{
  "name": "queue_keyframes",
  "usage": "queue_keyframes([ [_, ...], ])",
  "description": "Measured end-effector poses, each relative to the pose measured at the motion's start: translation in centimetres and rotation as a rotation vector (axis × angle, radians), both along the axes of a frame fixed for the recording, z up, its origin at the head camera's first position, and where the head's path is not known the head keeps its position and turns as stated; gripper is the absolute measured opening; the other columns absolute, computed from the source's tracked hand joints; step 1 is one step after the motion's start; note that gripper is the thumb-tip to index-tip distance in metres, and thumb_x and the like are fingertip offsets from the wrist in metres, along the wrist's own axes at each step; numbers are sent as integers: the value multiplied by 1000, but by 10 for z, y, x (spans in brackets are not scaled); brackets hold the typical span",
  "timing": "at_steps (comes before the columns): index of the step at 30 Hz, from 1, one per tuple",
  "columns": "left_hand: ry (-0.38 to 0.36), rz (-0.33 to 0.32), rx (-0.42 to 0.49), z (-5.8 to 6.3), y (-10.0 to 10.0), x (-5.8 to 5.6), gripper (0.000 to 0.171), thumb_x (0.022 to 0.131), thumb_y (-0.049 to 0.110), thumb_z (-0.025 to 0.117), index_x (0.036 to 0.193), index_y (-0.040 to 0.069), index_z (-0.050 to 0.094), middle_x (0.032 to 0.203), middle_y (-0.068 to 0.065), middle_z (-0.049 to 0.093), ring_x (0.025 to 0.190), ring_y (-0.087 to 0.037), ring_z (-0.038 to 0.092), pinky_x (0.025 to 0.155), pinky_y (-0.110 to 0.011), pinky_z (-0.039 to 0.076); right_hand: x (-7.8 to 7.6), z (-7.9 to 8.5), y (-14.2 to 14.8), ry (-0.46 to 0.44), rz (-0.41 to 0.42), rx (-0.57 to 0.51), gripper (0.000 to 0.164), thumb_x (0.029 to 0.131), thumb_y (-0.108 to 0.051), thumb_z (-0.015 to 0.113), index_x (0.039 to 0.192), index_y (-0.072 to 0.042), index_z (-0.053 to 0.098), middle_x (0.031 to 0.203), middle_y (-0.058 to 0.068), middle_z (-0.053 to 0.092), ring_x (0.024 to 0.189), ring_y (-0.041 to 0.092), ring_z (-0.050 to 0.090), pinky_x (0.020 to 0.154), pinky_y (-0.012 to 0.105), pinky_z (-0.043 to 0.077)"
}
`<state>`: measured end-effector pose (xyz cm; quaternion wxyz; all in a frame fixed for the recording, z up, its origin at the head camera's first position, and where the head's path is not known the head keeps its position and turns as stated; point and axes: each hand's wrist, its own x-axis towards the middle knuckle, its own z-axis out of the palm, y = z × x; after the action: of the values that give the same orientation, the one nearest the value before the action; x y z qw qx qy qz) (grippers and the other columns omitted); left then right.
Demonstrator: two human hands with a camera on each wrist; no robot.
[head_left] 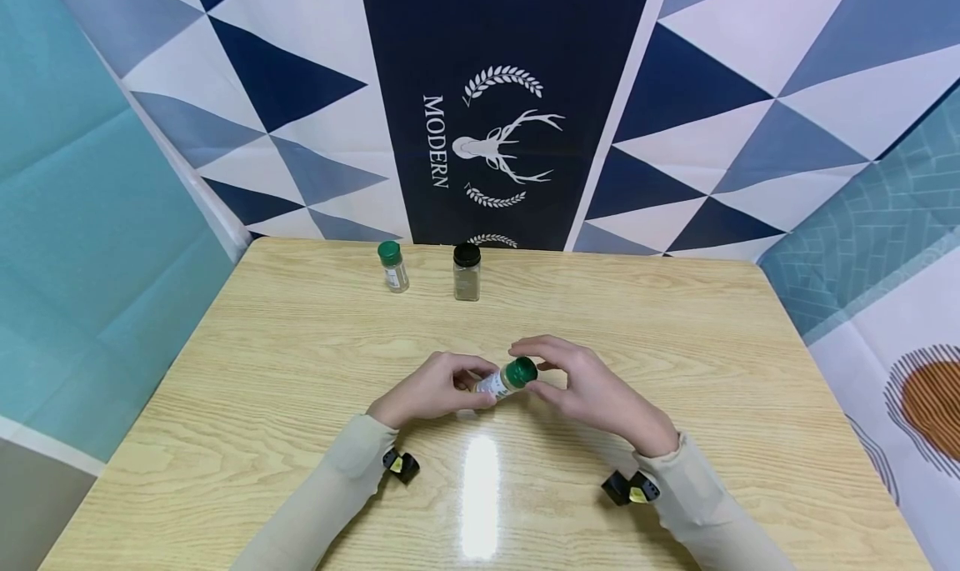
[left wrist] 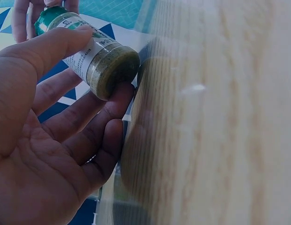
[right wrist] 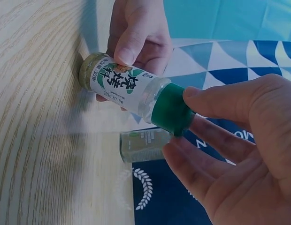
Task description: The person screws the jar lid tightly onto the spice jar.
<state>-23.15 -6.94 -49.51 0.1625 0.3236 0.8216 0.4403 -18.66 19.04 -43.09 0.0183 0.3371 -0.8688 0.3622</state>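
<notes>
A small clear seasoning bottle [head_left: 492,386] with a white label and brown-green contents is tilted low over the table, its green cap [right wrist: 172,110] pointing to the right. My left hand [head_left: 438,386] holds the bottle's body, thumb across the label and fingers behind and under it. In the left wrist view the bottle's base [left wrist: 118,70] shows close to the tabletop. My right hand [head_left: 577,383] has its thumb and fingertips at the cap, pinching it from opposite sides.
Toward the table's back edge stand a second green-capped bottle [head_left: 393,272] and a black-capped square jar [head_left: 467,277]. The wood-grain table [head_left: 300,329] meets a patterned cloth [head_left: 495,46] behind it. A small black device [head_left: 401,464] sits at each wrist.
</notes>
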Motion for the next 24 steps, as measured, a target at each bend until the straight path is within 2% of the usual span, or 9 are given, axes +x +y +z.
queue_keyframes([
  [5,4,-3,4,0,0,0,39,92,27,80,129,17,72,113,3,75,92,-5,69,82,-23,58,0,0,0,26,8,1,48,86,4,78,132,-7,67,135,11,66,125,30,65,97,41,60],
  [11,13,-9,9,-1,-1,0,39,92,27,80,129,16,72,113,2,75,90,-5,69,79,-23,58,0,0,1,23,8,12,42,87,4,78,126,-8,70,134,9,67,121,27,67,101,44,57],
  [24,2,-4,2,-1,0,0,39,93,27,80,129,17,72,113,3,75,88,-5,69,78,-23,58,-2,-2,1,-7,-1,17,39,87,8,76,123,-3,71,130,11,68,113,27,70,91,40,62],
])
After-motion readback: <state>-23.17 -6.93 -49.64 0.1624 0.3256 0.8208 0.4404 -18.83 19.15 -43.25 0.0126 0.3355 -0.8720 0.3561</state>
